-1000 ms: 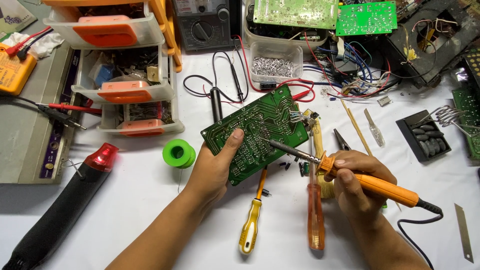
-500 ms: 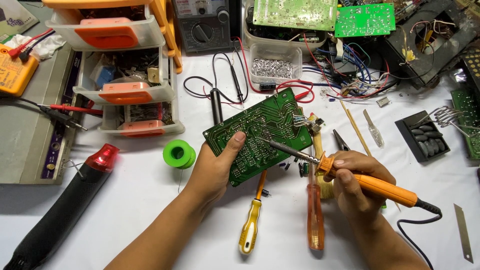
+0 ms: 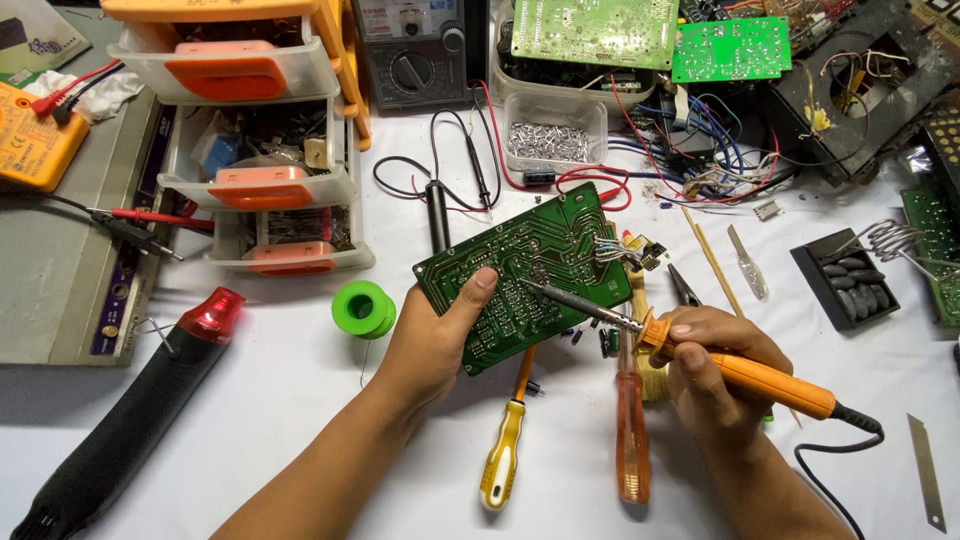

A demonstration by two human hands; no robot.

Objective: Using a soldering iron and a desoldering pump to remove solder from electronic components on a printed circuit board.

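- The left hand (image 3: 435, 335) grips a green circuit board (image 3: 525, 275) from below, thumb pressed on its solder side near the lower left edge; the board sits tilted, at the centre of the white table (image 3: 300, 400), its long axis running from about eight o'clock up to two o'clock
- The right hand (image 3: 715, 375) is closed around the orange handle of a soldering iron (image 3: 700, 352); the iron's metal tip points toward ten o'clock and touches the board's face near its middle; the black cord trails off at four o'clock
- A yellow-handled screwdriver (image 3: 503, 455) lies at six o'clock from the board, its shaft partly hidden under the board's lower edge; an orange-handled screwdriver (image 3: 632, 430) lies just beside it, at five o'clock, between the two hands
- A green solder spool (image 3: 362, 308) rests at nine o'clock from the board, near the left hand's knuckles
- A black heat gun with a red nose (image 3: 140, 400) lies further out at eight o'clock, well apart from both hands
- A stack of clear drawers with orange pulls (image 3: 255, 150) stands at ten o'clock; a clear tub of small metal parts (image 3: 555, 135) stands at twelve o'clock
- A black tray (image 3: 845, 280) lies at three o'clock; tangled wires (image 3: 700, 160) spread at one o'clock
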